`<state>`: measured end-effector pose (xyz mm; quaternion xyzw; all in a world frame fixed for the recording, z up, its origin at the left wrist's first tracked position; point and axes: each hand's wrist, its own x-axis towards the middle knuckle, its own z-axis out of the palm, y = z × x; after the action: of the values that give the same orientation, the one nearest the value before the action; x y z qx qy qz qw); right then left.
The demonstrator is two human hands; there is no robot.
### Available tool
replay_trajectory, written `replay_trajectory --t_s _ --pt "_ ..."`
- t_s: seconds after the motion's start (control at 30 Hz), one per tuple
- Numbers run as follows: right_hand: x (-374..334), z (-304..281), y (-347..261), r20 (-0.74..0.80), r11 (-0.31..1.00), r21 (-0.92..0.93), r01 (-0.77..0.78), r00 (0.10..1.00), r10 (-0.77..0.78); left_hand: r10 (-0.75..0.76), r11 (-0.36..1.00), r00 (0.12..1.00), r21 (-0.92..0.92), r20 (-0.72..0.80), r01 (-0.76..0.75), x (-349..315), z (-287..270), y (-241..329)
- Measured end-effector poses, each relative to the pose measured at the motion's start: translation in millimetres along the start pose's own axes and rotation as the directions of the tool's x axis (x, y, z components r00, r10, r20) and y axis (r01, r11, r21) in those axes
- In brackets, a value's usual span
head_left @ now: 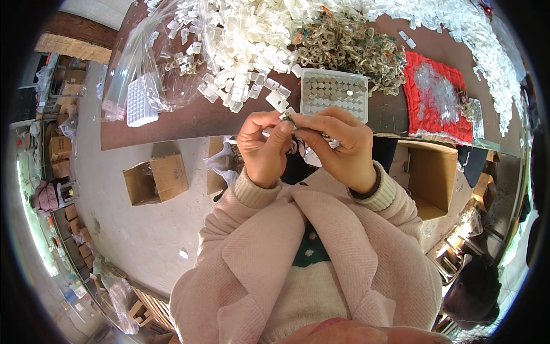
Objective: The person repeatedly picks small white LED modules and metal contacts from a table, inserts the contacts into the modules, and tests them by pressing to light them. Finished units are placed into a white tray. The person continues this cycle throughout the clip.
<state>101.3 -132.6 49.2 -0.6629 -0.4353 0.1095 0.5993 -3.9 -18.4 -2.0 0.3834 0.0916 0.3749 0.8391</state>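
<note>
Just past the near edge of the table, my left hand (pixel 264 148) and my right hand (pixel 339 144) meet, fingertips pinched together on a small part (pixel 288 116). Whitish with a darker bit, the part is mostly covered by my fingers, and its exact kind cannot be made out. Right beyond my hands stands a clear plastic tray (pixel 305 109) with rows of round, coin-like discs. A heap of white plastic cases (pixel 246 46) spreads to the left of it. Behind the tray lies a tangled pile of small wired rings (pixel 349 51).
On the right, a red cloth (pixel 411 109) carries small clear pieces. More white pieces (pixel 487 63) pile along the far right. At left are a clear plastic bag (pixel 172 74) and a white gridded tray (pixel 140 103). Cardboard boxes (pixel 169 176) stand below the brown table (pixel 166 127).
</note>
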Motion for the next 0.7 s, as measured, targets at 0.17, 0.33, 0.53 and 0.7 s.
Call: replay_trajectory --t_s 0.17,0.33,0.53,0.7 --pt "1.4 5.6 6.3 -0.077 0.97 -0.113 0.216 0.971 -0.225 -0.09 0.995 0.995 -0.053 -0.035 0.089 1.5 6.1 1.0" --pt "2.1 4.4 14.4 -0.048 0.934 -0.214 0.288 0.951 -0.304 -0.147 0.98 0.987 0.125 -0.069 0.155 3.5 9.4 12.3" --pt "3.4 5.0 17.9 -0.041 0.913 -0.257 0.316 0.94 -0.337 -0.108 0.935 0.992 0.334 -0.058 0.122 3.2 14.3 19.3" --pt "4.4 0.7 13.4 -0.046 0.943 -0.197 0.27 0.958 -0.284 -0.108 0.952 0.994 0.289 0.013 0.1 6.7 5.8 17.8"
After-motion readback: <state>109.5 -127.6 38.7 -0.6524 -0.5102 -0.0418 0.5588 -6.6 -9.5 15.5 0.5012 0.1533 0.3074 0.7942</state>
